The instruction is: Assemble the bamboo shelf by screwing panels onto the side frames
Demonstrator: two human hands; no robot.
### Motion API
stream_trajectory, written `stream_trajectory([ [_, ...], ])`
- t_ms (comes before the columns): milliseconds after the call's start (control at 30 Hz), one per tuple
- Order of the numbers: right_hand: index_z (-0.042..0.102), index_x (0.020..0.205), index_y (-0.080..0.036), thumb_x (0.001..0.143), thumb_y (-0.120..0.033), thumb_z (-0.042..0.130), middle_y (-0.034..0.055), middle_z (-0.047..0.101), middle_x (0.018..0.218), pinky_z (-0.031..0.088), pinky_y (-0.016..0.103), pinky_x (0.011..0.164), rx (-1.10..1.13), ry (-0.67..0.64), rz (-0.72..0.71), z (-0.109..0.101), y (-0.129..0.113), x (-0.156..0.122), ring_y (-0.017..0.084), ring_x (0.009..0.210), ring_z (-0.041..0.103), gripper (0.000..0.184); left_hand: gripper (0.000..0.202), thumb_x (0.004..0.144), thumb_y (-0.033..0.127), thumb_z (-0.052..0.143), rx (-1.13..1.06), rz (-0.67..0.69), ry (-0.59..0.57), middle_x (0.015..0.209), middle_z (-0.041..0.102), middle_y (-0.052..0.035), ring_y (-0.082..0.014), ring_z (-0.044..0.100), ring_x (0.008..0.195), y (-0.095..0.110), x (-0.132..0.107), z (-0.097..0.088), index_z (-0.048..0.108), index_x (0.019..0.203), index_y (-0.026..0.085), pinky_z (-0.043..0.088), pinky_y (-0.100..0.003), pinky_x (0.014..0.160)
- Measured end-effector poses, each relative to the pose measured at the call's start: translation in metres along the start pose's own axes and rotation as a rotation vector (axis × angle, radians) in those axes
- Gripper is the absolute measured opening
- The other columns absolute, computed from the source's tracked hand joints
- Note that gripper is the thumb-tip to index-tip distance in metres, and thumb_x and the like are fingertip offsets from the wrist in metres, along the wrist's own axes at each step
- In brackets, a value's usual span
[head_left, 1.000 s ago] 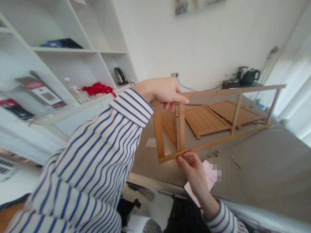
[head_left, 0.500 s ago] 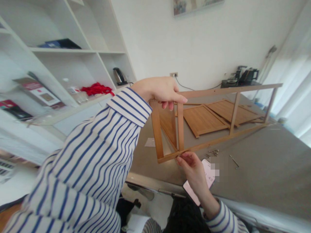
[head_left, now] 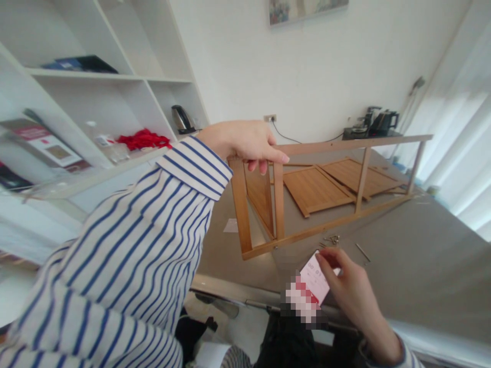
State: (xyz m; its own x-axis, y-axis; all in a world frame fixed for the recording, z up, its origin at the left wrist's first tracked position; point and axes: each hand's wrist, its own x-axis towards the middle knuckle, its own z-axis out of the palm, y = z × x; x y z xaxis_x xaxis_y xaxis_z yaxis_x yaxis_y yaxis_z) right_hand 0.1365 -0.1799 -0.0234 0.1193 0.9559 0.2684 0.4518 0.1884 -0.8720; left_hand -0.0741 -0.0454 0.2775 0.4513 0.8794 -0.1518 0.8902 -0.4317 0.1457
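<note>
My left hand (head_left: 245,143) is closed over the top rail of a long wooden frame (head_left: 314,232) near its left end, and the frame stands on edge above the grey table (head_left: 402,266). Below the frame's bottom rail, my right hand (head_left: 351,286) lies on a phone (head_left: 312,283) at the table's near edge, with its fingers curled at the phone's far end. A few small screws (head_left: 332,239) lie on the table just beyond that hand.
Flat wooden panels (head_left: 314,186) lie on the table behind the frame. White shelves (head_left: 115,76) on the left hold a kettle (head_left: 179,118), red cloth (head_left: 141,139) and boxes. A black kettle set (head_left: 378,125) stands at the table's far end.
My right hand has let go of the frame's bottom rail and dropped to the right onto the phone. My left hand keeps its grip on the top rail.
</note>
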Motion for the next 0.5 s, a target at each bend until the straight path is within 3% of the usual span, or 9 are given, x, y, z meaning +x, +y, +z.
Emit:
stream_trajectory([
  [167, 0.066, 0.097, -0.024, 0.091, -0.044, 0.048, 0.0069, 0.073, 0.09, 0.048, 0.034, 0.065, -0.586, 0.073, -0.035, -0.048, 0.04, 0.013, 0.024, 0.075, 0.068, 0.027, 0.044, 0.07, 0.057, 0.06, -0.002, 0.013, -0.03, 0.067, 0.066, -0.0023, -0.0154, 0.061, 0.066, -0.002, 0.002, -0.002, 0.073, 0.088, 0.02, 0.037, -0.026, 0.064],
  [267, 0.065, 0.099, -0.021, 0.093, -0.04, 0.042, 0.0109, 0.072, 0.094, 0.046, 0.034, 0.065, -0.914, -0.029, 0.001, -0.068, 0.063, 0.027, 0.026, 0.081, 0.069, 0.031, 0.043, 0.07, 0.057, 0.06, 0.004, -0.017, -0.028, 0.066, 0.065, -0.0015, -0.0157, 0.061, 0.067, -0.002, 0.003, -0.002, 0.073, 0.086, 0.02, 0.037, -0.025, 0.064],
  [500, 0.062, 0.086, -0.019, 0.096, -0.034, 0.038, 0.0119, 0.068, 0.09, 0.045, 0.034, 0.063, -1.14, -0.299, 0.093, -0.086, 0.086, 0.054, 0.027, 0.084, 0.069, 0.03, 0.038, 0.07, 0.054, 0.061, -0.008, -0.02, -0.01, 0.062, 0.064, -0.0013, -0.0147, 0.06, 0.064, -0.001, 0.001, -0.002, 0.073, 0.083, 0.019, 0.035, -0.024, 0.06],
])
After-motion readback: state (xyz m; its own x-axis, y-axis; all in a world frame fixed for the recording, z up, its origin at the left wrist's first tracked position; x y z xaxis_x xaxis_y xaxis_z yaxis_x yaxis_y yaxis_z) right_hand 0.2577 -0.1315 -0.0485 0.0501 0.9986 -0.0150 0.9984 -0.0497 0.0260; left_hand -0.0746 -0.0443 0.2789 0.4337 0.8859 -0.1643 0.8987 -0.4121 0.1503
